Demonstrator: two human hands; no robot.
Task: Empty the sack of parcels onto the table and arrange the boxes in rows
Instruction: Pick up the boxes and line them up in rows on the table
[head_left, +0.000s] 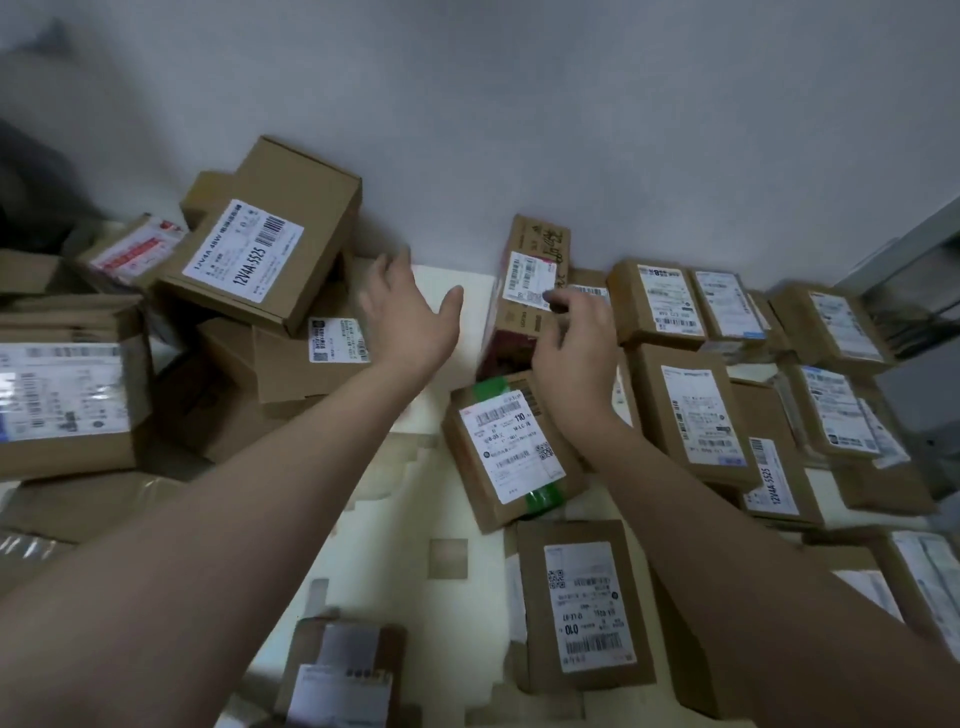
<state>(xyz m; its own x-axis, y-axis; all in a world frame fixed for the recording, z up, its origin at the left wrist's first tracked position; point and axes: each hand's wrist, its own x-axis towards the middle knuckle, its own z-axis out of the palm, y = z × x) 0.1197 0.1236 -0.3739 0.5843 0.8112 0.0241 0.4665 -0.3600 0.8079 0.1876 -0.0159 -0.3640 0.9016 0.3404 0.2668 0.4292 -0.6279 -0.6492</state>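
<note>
While two bare arms reach forward, the grey wall (571, 130) stands behind everything and the white worktop (415, 519) with pale brown squares runs up to it. On the left side of the worktop sits a messy pile of brown boxes (249, 374), lying every which way on top of each other. On the right side the rows of boxes (696, 405) lie flat and close together, labels up.

At the left edge is a big box (67, 395) with shiny tape over its label. On top of the pile a tilted box (260, 244) shows the number 12V4A-5525. Near the middle lies a green-taped box (511, 447), a bit crooked, and below it a flat box (587, 608) marked 010.

Against the wall a tall box (519, 322) with a dark red lower part stands on end.

The left hand (410, 317) is over the bare worktop between the pile and the tall box, fingers spread wide and holding nothing. The right hand (576, 343) is at the tall box's right side with bent fingers near its label. It is too blurry to tell if it grips the box.
</note>
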